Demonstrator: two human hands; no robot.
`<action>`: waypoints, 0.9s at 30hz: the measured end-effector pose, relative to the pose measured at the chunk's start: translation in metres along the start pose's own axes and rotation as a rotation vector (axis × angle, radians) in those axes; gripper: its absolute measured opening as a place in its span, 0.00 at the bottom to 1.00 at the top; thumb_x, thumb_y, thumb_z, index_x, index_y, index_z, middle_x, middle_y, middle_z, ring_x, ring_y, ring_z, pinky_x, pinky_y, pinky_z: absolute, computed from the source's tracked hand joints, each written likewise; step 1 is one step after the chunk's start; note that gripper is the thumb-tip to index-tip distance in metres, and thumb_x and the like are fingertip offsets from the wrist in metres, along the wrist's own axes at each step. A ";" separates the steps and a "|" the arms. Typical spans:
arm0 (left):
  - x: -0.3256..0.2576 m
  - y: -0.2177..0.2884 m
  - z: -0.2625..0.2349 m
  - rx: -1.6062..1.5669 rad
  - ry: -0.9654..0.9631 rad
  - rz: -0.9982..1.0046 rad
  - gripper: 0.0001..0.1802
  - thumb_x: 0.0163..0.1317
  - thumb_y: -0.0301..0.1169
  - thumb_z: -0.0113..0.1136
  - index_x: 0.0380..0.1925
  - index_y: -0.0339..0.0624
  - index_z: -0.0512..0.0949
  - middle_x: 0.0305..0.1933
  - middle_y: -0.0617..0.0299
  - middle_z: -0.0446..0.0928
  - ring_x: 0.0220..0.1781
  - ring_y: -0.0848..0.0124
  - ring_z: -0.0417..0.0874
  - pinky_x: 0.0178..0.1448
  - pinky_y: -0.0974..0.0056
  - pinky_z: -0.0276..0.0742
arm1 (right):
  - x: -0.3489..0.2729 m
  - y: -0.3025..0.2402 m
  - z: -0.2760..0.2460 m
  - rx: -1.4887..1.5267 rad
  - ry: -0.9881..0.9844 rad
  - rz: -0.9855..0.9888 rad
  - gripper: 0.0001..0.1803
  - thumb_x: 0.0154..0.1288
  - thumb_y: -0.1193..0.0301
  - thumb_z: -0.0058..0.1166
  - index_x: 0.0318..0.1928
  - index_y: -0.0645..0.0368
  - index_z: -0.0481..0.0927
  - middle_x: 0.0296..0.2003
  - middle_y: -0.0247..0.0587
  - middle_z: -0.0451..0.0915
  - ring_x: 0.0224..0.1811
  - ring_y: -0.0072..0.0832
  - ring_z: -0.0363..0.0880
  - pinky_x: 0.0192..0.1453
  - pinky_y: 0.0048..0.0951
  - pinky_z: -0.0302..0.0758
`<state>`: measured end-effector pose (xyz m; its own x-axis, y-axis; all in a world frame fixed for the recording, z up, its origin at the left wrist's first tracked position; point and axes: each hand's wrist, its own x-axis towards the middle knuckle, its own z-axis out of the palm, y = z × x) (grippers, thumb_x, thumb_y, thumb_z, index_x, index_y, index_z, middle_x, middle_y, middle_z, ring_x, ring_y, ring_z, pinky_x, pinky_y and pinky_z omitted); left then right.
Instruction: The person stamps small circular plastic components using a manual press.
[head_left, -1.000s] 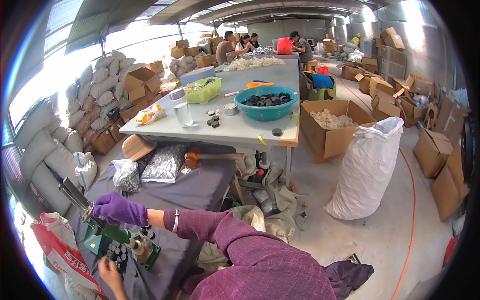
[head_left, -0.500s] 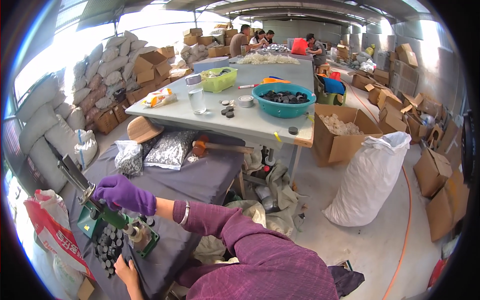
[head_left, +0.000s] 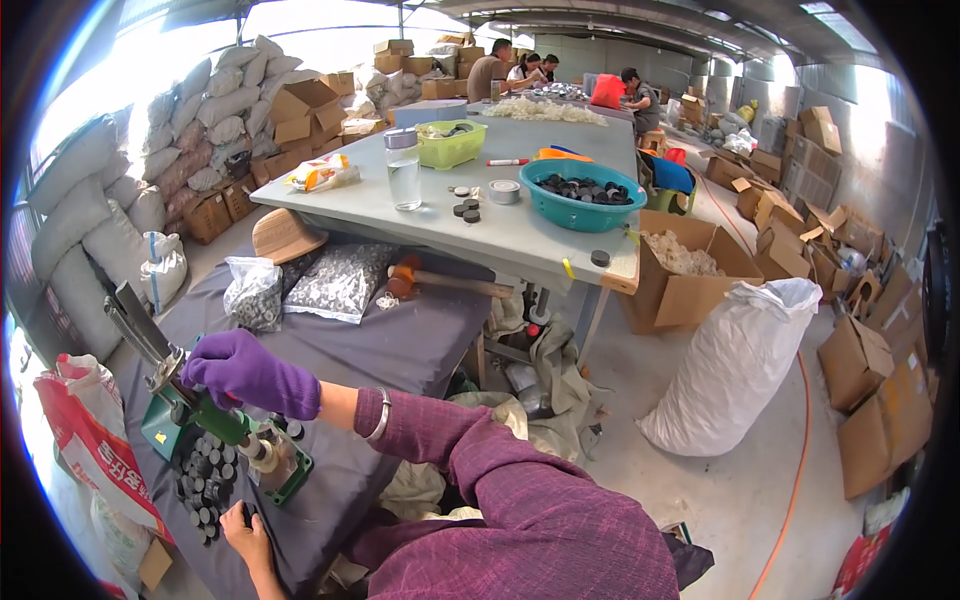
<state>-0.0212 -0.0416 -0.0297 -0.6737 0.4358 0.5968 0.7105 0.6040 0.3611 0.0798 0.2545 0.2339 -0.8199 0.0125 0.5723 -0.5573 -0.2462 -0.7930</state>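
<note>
I have the small green press (head_left: 215, 425) at seven o'clock on the grey-covered worktop (head_left: 400, 340). My right hand (head_left: 245, 368), in a purple glove, is clenched round the press handle. My left hand (head_left: 248, 535), bare, lies at six o'clock with its fingers on the dark round caps (head_left: 205, 480); whether it pinches one I cannot tell. To press well, I judge the cap should sit square under the ram, fingers clear, stroke straight. Bagged pieces (head_left: 340, 282) lie at twelve.
</note>
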 end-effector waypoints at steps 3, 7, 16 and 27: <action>0.002 0.010 -0.004 -0.024 -0.008 -0.010 0.23 0.44 0.19 0.64 0.46 0.35 0.77 0.45 0.51 0.78 0.49 0.52 0.76 0.55 0.55 0.72 | 0.000 0.000 -0.002 0.016 0.004 0.021 0.08 0.67 0.73 0.52 0.35 0.66 0.80 0.20 0.34 0.77 0.16 0.17 0.73 0.20 0.21 0.69; 0.002 0.017 -0.005 0.044 0.009 -0.061 0.22 0.45 0.21 0.63 0.46 0.35 0.77 0.46 0.52 0.78 0.52 0.54 0.74 0.57 0.54 0.69 | 0.000 0.000 -0.003 0.024 -0.009 0.030 0.08 0.67 0.73 0.52 0.35 0.67 0.80 0.23 0.35 0.78 0.17 0.17 0.74 0.21 0.20 0.69; 0.002 0.022 -0.006 0.037 -0.042 -0.027 0.22 0.48 0.22 0.62 0.47 0.36 0.77 0.48 0.54 0.78 0.54 0.55 0.74 0.60 0.54 0.66 | -0.003 -0.005 -0.002 -0.002 -0.012 0.023 0.08 0.66 0.74 0.51 0.35 0.67 0.80 0.25 0.35 0.79 0.18 0.16 0.74 0.21 0.20 0.69; 0.024 0.046 -0.016 -0.130 0.098 -0.148 0.27 0.50 0.31 0.66 0.53 0.42 0.76 0.40 0.48 0.79 0.43 0.52 0.79 0.50 0.53 0.75 | -0.012 -0.025 -0.021 -0.684 -0.183 -0.413 0.06 0.53 0.76 0.54 0.28 0.68 0.80 0.44 0.49 0.81 0.46 0.30 0.79 0.46 0.29 0.76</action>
<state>-0.0016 -0.0138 0.0127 -0.7541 0.2777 0.5952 0.6299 0.5624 0.5356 0.1005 0.2811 0.2423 -0.5296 -0.2005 0.8242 -0.8148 0.3902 -0.4287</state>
